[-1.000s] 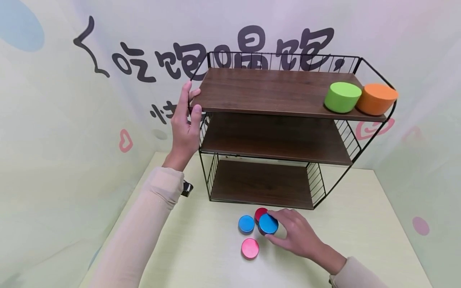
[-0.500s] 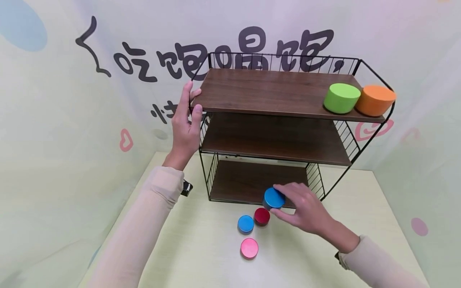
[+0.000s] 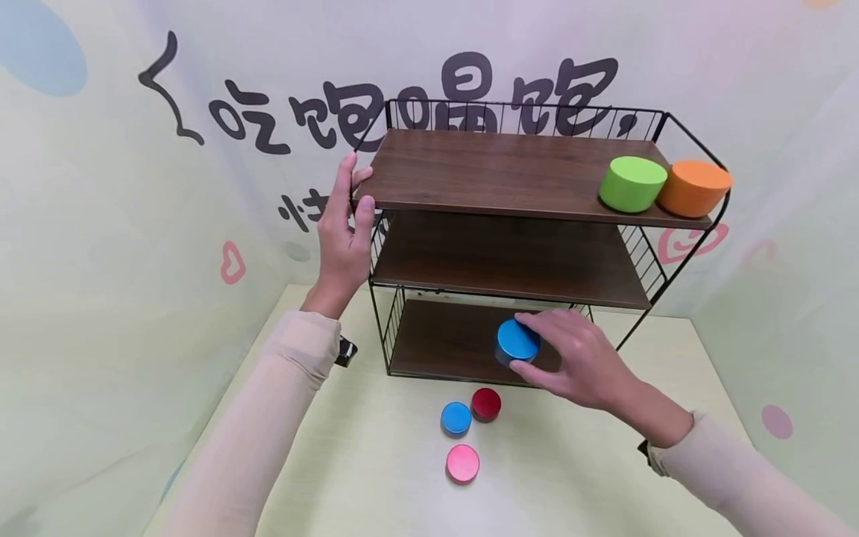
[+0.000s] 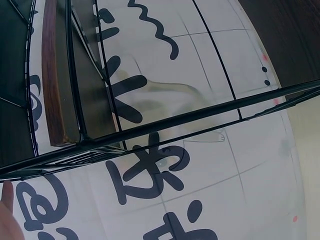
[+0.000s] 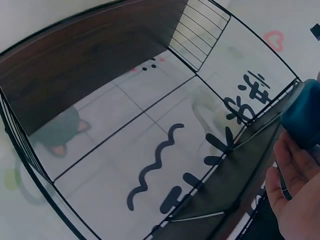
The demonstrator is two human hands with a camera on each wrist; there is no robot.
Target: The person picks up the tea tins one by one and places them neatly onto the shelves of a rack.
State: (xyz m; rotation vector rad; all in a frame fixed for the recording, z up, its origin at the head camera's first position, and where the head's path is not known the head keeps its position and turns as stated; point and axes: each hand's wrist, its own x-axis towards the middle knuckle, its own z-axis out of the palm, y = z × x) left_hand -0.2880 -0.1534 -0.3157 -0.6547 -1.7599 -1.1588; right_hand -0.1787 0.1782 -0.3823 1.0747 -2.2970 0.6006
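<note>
The held blue container (image 3: 517, 339) is sitting between the thumb and fingers of the right hand (image 3: 584, 358), which is gripping it round the side with its flat top facing up. In the head view it is showing in front of the dark bottom board (image 3: 436, 339) of a three-tier rack (image 3: 503, 257); whether it is hanging over that board or just short of it, I cannot tell. The right wrist view is showing the container at its edge, the fingers lying along its side. The left hand (image 3: 345, 239) is holding the rack at its upper left corner, the thumb resting by the front edge of the top board (image 3: 483, 168) and the fingers reaching about the black wire frame (image 3: 371, 123). On that top board, at the right end, a green container (image 3: 631, 184) is standing just beside an orange container (image 3: 695, 188). Below, on the pale surface (image 3: 335, 462) in front of the rack, a smaller blue container (image 3: 456, 418) is sitting close beside a dark red container (image 3: 486, 404), and a pink container (image 3: 463, 464) is lying nearer the person. Behind the rack, a printed backdrop (image 3: 268, 45) is bearing large dark characters.
</note>
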